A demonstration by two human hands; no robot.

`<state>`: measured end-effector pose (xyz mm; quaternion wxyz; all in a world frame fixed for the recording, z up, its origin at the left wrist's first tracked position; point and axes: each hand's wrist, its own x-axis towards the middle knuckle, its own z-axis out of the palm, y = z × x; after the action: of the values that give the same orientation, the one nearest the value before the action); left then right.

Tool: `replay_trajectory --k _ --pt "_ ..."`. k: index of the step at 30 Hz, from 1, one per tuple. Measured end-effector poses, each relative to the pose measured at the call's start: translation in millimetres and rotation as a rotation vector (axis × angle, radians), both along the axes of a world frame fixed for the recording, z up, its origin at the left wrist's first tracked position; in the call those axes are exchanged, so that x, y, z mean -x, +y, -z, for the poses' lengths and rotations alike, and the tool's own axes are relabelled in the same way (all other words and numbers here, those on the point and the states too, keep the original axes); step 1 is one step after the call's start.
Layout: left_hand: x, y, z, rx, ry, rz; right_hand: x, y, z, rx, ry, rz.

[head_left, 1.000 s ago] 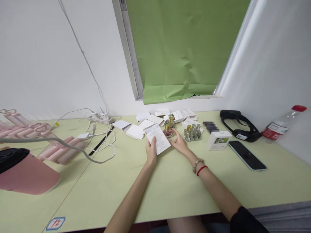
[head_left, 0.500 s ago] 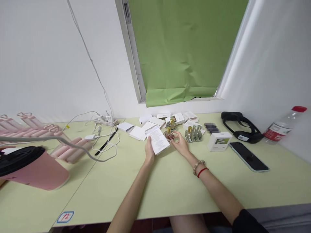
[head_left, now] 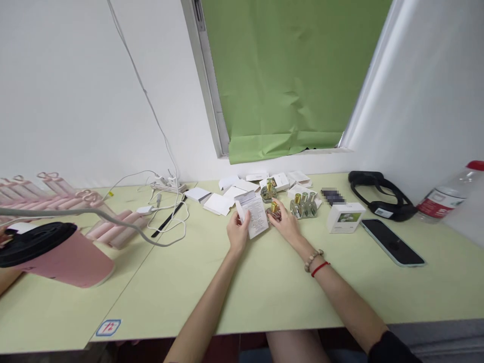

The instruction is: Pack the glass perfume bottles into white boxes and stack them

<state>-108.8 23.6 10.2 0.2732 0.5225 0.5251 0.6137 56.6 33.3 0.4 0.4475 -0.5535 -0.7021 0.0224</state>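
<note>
A small white carton (head_left: 256,217) with printed text on its face is in my left hand (head_left: 238,233), thumb in front and fingers behind, tilted above the table. Close to its right side, my right hand (head_left: 288,226) has its fingers closed around a small glass perfume bottle (head_left: 274,207) with a gold cap. The hand partly hides that bottle. Several similar bottles (head_left: 303,207) stand together just right of it. Another gold-capped bottle (head_left: 268,191) stands behind, among white cartons (head_left: 220,203) that lie folded or flat.
To the right are a white picture box (head_left: 345,218), a phone (head_left: 393,243), a black headset (head_left: 381,199) and a plastic bottle (head_left: 442,199). Left are a pink cup (head_left: 71,259), pink tubes (head_left: 117,229), cables (head_left: 185,222) and part of another person's arm (head_left: 8,280).
The carton has turned more upright in my left hand, whose thumb now shows across its front. My right fingers have closed further around the bottle. The view has shifted slightly.
</note>
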Motion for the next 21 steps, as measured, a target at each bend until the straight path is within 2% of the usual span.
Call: replay_trajectory --k 3,7,9,12,14,16,21 --pt "2 -3 -3.1 -0.045 0.204 -0.075 0 0 3.2 0.017 0.01 -0.03" --pt "5 -2 -5.1 -0.042 0.23 -0.035 0 0 2.9 -0.048 0.112 0.041" --pt "5 -1 -3.3 -0.015 0.222 0.003 -1 1 1.0 -0.134 0.187 0.12" --pt "3 1 0.1 0.012 0.211 0.102 -5 2 -4.0 -0.36 0.257 0.214" --pt "-2 -1 1.1 0.006 0.213 0.19 -8 0 -9.6 -0.518 0.217 0.196" --pt "-7 -4 1.1 -0.008 0.233 0.276 -10 -4 -16.7 -0.606 0.109 0.14" --pt "-16 -11 2.7 -0.013 0.248 0.442 -5 -22 -31.1 -0.601 -0.202 0.039"
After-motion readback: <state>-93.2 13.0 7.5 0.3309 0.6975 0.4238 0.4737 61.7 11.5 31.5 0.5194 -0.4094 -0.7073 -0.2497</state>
